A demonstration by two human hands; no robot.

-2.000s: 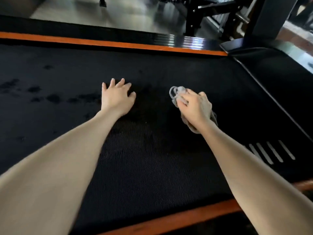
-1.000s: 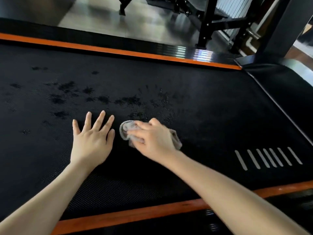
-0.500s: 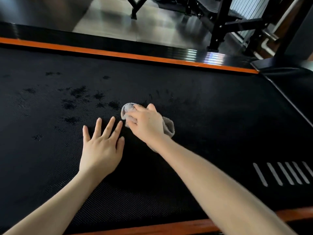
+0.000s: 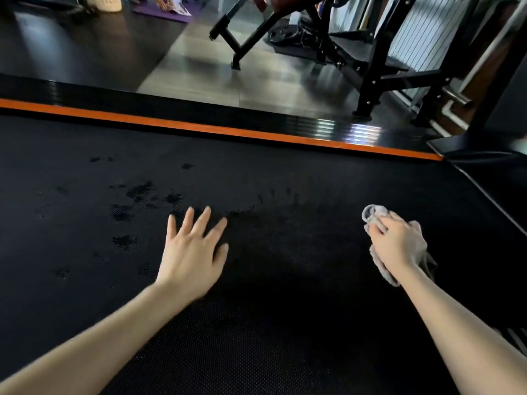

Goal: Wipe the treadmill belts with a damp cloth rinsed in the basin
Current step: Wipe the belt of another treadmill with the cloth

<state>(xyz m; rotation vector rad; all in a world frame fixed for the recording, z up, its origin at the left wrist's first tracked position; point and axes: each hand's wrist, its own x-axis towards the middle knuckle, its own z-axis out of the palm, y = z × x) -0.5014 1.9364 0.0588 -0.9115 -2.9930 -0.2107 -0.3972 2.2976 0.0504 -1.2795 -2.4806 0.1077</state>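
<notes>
- Gripping a bunched grey cloth [image 4: 382,269], the right hand [image 4: 396,240] has its fingers curled over it and holds it down on the treadmill belt [image 4: 285,337], towards the belt's right end.
- Left hand [image 4: 194,252] lies flat on the belt near its middle, fingers spread, holding nothing, well apart from the cloth.
- Dark wet patches [image 4: 139,192] dot the belt just beyond and left of the left hand; fainter streaks show between the two hands.
- Nothing lies on the belt between the hands, just black textured rubber.
- Along the belt's far edge runs an orange strip [image 4: 228,131], with a glossy black side rail [image 4: 171,106] just behind it.
- At the belt's far right corner stands a dark treadmill upright [image 4: 499,95].
- Beyond the rail, a black weight bench frame [image 4: 370,81] stands on the shiny gym floor [image 4: 271,81].
- Behind the bench there's a white ribbed radiator [image 4: 422,32].
- Far back on the left, a purple mat [image 4: 159,8] and a pale container [image 4: 108,1], both cut off by the top of the view.
</notes>
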